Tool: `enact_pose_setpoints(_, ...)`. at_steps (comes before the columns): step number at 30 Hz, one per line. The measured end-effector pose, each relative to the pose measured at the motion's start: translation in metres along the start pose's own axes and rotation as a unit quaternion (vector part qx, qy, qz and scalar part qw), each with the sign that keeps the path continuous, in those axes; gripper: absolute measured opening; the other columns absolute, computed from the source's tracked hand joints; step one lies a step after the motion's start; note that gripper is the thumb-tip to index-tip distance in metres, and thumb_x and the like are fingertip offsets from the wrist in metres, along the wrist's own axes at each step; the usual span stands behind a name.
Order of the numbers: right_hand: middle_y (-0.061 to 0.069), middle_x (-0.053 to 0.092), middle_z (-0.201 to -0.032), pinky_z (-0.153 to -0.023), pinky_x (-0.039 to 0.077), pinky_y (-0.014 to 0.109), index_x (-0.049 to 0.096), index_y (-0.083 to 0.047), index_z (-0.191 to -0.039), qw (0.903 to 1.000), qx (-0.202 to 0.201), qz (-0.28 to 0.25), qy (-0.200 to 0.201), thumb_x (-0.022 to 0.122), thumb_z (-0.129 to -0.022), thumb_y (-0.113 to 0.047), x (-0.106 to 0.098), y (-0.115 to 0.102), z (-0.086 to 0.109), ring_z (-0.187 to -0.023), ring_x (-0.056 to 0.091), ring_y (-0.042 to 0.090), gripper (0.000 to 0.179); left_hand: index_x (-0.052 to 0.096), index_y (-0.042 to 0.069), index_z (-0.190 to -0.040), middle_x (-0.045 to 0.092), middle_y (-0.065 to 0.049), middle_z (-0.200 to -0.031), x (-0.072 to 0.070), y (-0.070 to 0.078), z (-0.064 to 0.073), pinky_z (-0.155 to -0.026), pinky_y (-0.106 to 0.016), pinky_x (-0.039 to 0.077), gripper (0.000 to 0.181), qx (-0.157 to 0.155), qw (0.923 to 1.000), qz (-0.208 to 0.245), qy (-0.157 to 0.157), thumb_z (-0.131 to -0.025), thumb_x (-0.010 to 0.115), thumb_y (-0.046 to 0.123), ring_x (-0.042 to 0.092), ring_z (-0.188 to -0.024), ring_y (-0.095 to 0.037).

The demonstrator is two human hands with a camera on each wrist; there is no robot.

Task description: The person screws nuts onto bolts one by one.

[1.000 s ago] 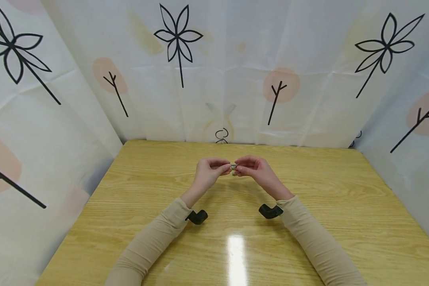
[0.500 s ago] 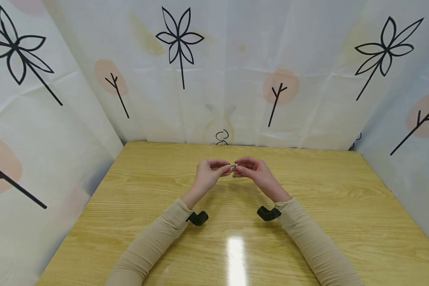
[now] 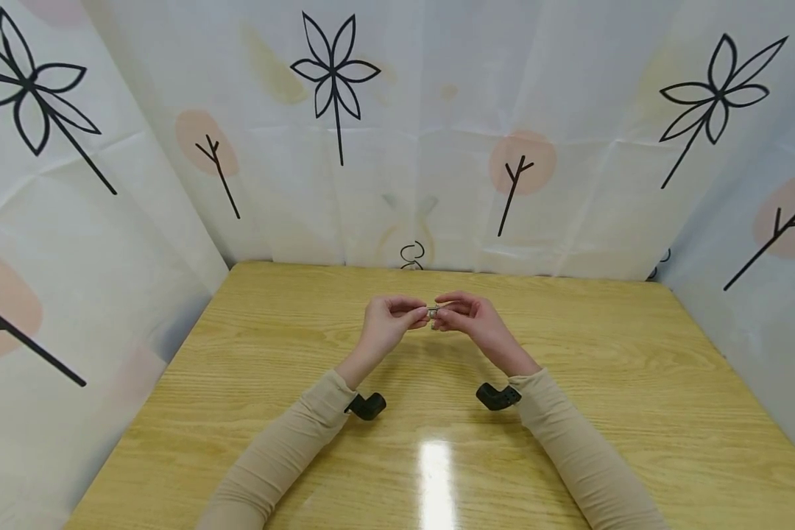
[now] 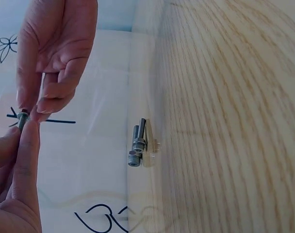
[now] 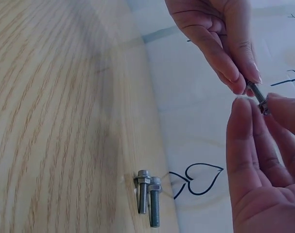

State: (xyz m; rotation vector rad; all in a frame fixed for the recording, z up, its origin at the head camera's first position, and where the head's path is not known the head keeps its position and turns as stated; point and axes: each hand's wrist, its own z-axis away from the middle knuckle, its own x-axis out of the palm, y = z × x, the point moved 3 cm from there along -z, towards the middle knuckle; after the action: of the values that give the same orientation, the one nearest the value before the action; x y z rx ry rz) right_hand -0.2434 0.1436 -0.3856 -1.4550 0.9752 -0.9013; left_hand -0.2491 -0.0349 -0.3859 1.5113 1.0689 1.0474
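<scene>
A small metal bolt (image 5: 257, 92) is held between both hands near the table's far side. My left hand (image 3: 386, 324) pinches its threaded shank between thumb and fingers. My right hand (image 3: 473, 318) pinches the wider end, where a nut or flange (image 4: 23, 115) shows at the fingertips; the fingers partly hide it, so I cannot tell nut from head there. Two more bolts with nuts on them lie side by side on the table: one bolt (image 5: 143, 191) and its neighbour (image 5: 155, 201). In the head view the hands hide most of this pair.
The wood-grain table (image 3: 291, 353) stretches around the hands. Patterned white cloth (image 3: 411, 147) hangs at the back and both sides. A black wrist mount (image 3: 367, 405) sits on the left forearm and another mount (image 3: 498, 396) on the right. Glare lies on the table's near middle.
The hands stay in nearly the same place around the bolt, with only small shifts of the right hand and its fingers. The head view has tilted slightly.
</scene>
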Motion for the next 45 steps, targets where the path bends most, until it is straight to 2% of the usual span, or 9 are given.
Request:
enact_pose_setpoints(3, 0.033, 0.059, -0.109, -0.093, 0.046, 0.061, 0.054, 0.013, -0.120, 0.9999, -0.015, 0.006, -0.001, 0.062, -0.095, -0.009, -0.0004, -0.0022, 0.0001, -0.100, 0.057, 0.048, 0.035, 0.066, -0.015, -0.103, 0.066, -0.031, -0.096, 0.0003, -0.0002, -0.0008, -0.080, -0.040, 0.059, 0.021, 0.002, 1.0000, 0.000, -0.004, -0.087, 0.068, -0.001, 0.069, -0.086, -0.036)
enact_pose_setpoints(7, 0.031, 0.062, -0.098, -0.077, 0.059, 0.043, 0.061, 0.013, -0.109, 0.9989, 0.007, 0.044, 0.013, 0.060, -0.097, -0.021, -0.0017, -0.0038, -0.0013, -0.085, 0.065, 0.033, 0.036, 0.065, -0.016, -0.104, 0.064, -0.033, -0.098, 0.0022, -0.0004, -0.0020, -0.081, -0.042, 0.058, 0.022, 0.001, 0.9999, 0.003, -0.011, -0.088, 0.067, -0.001, 0.065, -0.090, -0.043)
enact_pose_setpoints(10, 0.028, 0.063, -0.096, -0.072, 0.059, 0.036, 0.059, 0.013, -0.111, 0.9982, 0.026, 0.052, 0.013, 0.056, -0.099, -0.028, -0.0032, -0.0046, -0.0015, -0.080, 0.065, 0.024, 0.042, 0.065, -0.016, -0.103, 0.065, -0.033, -0.097, 0.0039, 0.0002, -0.0028, -0.080, -0.042, 0.059, 0.021, -0.003, 1.0000, 0.003, -0.008, -0.088, 0.067, -0.002, 0.066, -0.089, -0.042)
enact_pose_setpoints(17, 0.024, 0.064, -0.105, -0.093, 0.045, 0.063, 0.055, 0.011, -0.119, 0.9998, -0.014, 0.008, -0.008, 0.059, -0.096, -0.007, -0.0070, -0.0068, 0.0001, -0.095, 0.064, 0.033, 0.029, 0.067, -0.015, -0.100, 0.068, -0.025, -0.090, 0.0059, 0.0013, -0.0039, -0.077, -0.039, 0.060, 0.017, 0.000, 1.0000, 0.002, 0.002, -0.087, 0.067, -0.005, 0.070, -0.082, -0.033)
enact_pose_setpoints(22, 0.024, 0.064, -0.096, -0.077, 0.058, 0.042, 0.058, 0.013, -0.112, 0.9988, 0.005, 0.048, -0.008, 0.057, -0.099, -0.015, -0.0065, -0.0047, -0.0022, -0.083, 0.065, 0.023, 0.031, 0.065, -0.017, -0.102, 0.065, -0.032, -0.095, 0.0063, 0.0013, -0.0027, -0.080, -0.044, 0.058, 0.019, -0.004, 1.0000, 0.005, -0.005, -0.087, 0.066, -0.004, 0.067, -0.088, -0.041)
enact_pose_setpoints(25, 0.025, 0.063, -0.096, -0.069, 0.058, 0.033, 0.057, 0.014, -0.112, 0.9979, 0.030, 0.058, -0.007, 0.052, -0.101, -0.024, -0.0056, -0.0043, -0.0018, -0.080, 0.063, 0.021, 0.040, 0.064, -0.018, -0.102, 0.064, -0.033, -0.096, 0.0062, 0.0005, -0.0022, -0.081, -0.046, 0.058, 0.020, -0.006, 1.0000, 0.005, -0.005, -0.087, 0.066, -0.004, 0.067, -0.088, -0.041)
enact_pose_setpoints(32, 0.026, 0.062, -0.107, -0.094, 0.045, 0.063, 0.055, 0.008, -0.119, 1.0000, 0.000, 0.007, -0.007, 0.059, -0.097, -0.010, -0.0073, -0.0010, 0.0016, -0.094, 0.064, 0.035, 0.029, 0.066, -0.016, -0.100, 0.066, -0.030, -0.093, 0.0065, 0.0002, -0.0010, -0.077, -0.039, 0.060, 0.016, -0.005, 0.9999, 0.011, -0.001, -0.087, 0.066, -0.006, 0.069, -0.083, -0.034)
enact_pose_setpoints(39, 0.027, 0.064, -0.097, -0.073, 0.058, 0.042, 0.059, 0.011, -0.112, 0.9976, 0.015, 0.067, 0.005, 0.058, -0.098, -0.022, -0.0077, -0.0021, 0.0007, -0.088, 0.062, 0.038, 0.036, 0.066, -0.016, -0.102, 0.063, -0.036, -0.098, 0.0081, -0.0009, -0.0011, -0.078, -0.038, 0.060, 0.019, -0.002, 0.9999, 0.005, -0.009, -0.088, 0.066, -0.004, 0.068, -0.087, -0.039)
enact_pose_setpoints(45, 0.028, 0.061, -0.109, -0.089, 0.052, 0.055, 0.052, 0.012, -0.122, 0.9994, 0.011, 0.034, 0.001, 0.059, -0.097, -0.016, -0.0089, -0.0023, 0.0024, -0.099, 0.059, 0.046, 0.038, 0.065, -0.017, -0.102, 0.064, -0.033, -0.095, 0.0074, -0.0014, -0.0018, -0.078, -0.039, 0.060, 0.019, -0.009, 0.9998, 0.015, -0.001, -0.087, 0.067, -0.004, 0.069, -0.083, -0.034)
